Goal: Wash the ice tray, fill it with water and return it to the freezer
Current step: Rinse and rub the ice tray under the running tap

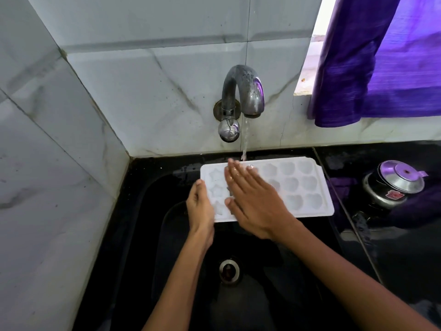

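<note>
A white ice tray [300,187] with shaped pockets is held level over the black sink [148,235], under the wall tap [243,89]. A thin stream of water [245,139] falls onto the tray's far edge. My left hand [200,206] grips the tray's left end, thumb on top. My right hand [253,194] lies flat on the tray's pockets with straight, wet fingers reaching towards the stream.
The sink drain [229,271] lies below my arms. A metal pressure cooker [393,185] stands on the black counter to the right. A purple curtain [381,60] hangs at the upper right. Tiled walls close in the left and back.
</note>
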